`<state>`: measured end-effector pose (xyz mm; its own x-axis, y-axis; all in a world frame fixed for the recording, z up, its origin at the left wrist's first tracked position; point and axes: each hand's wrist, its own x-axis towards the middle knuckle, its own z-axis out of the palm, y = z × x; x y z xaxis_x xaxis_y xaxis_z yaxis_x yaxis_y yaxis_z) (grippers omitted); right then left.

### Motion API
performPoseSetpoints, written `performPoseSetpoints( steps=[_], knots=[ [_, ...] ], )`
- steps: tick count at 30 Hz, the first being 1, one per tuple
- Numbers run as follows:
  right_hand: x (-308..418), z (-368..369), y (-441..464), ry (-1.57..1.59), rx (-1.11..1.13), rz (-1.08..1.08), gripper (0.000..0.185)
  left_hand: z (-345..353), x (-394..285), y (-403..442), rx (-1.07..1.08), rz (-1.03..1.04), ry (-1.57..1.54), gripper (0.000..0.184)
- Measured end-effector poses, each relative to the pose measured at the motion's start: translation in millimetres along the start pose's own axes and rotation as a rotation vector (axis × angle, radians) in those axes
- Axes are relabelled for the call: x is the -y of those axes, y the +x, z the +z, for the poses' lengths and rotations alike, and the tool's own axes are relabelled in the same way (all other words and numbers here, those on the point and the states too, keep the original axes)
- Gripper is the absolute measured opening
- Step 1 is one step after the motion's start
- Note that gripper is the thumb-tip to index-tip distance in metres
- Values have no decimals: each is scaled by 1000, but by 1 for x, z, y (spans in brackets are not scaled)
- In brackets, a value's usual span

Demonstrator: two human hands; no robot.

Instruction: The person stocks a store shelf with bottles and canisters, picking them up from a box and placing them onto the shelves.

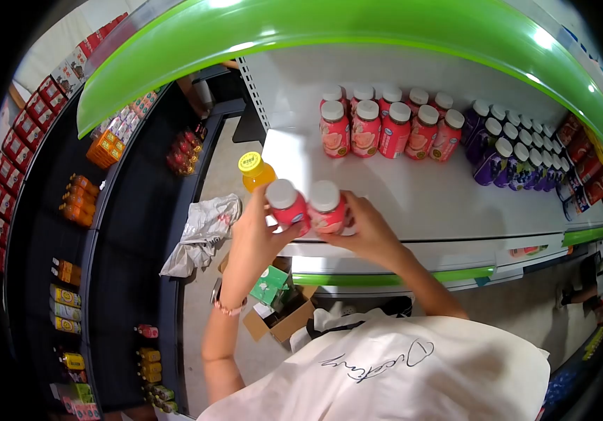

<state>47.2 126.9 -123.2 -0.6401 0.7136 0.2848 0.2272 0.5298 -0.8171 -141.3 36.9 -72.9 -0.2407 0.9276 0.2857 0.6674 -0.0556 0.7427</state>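
Note:
My left hand (258,228) is closed around a pink drink bottle (293,215) with a white cap. A second pink bottle (326,216) of the same kind is gripped by my right hand (369,231). Both bottles are side by side at the front edge of the white shelf (413,203), caps up and slightly tilted. Just beyond my left hand stands an orange drink bottle (263,179) with a yellow cap, at the shelf's left end. Farther back, two rows of matching pink bottles (394,130) stand upright on the shelf.
Purple bottles (501,158) with white caps fill the shelf's right part, near colourful packs (589,168). A green shelf edge (357,28) arches overhead. Below lie an open cardboard box (287,323) and a white plastic bag (206,228). Dark shelves (122,259) line the left.

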Motion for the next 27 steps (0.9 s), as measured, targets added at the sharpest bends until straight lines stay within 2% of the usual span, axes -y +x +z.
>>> performPoseSetpoints(
  steps=[2,4,5,7,11,12,13,15,18,19,21,23,25,27],
  knots=[
    [-1,-14,-11,34,-21,59,66,5,-14,17,78,43,32,58],
    [-2,-22,-23,87,-42,142,63,10,-20,31,236,319,188,58],
    [-5,-24,-29,81,-45,144,63,14,-25,34,236,323,183,58],
    [-8,-31,-39,15,-53,99,64,23,-35,45,392,329,431,61],
    [-9,-29,-32,40,-81,113,64,29,-41,84,473,339,428,77],
    [-16,-24,-27,33,-88,81,64,27,-46,94,532,296,441,86],
    [-18,-21,-23,27,-95,49,64,25,-45,105,607,399,446,89],
    [-10,-16,-15,23,-101,89,63,23,-44,127,760,475,557,90],
    [-12,-15,-8,7,-108,32,60,21,-49,141,812,535,702,84],
    [-14,-14,-6,-4,-124,36,60,20,-52,145,813,555,700,84],
    [-18,-9,2,-14,-149,-34,61,12,-52,151,797,468,706,79],
    [-19,-7,16,0,-168,-39,63,7,-42,164,734,517,667,72],
    [-26,1,32,-86,-237,-117,65,7,-28,181,624,337,751,68],
    [-31,9,47,-103,-233,-114,66,5,-19,198,635,266,772,72]
  ],
)
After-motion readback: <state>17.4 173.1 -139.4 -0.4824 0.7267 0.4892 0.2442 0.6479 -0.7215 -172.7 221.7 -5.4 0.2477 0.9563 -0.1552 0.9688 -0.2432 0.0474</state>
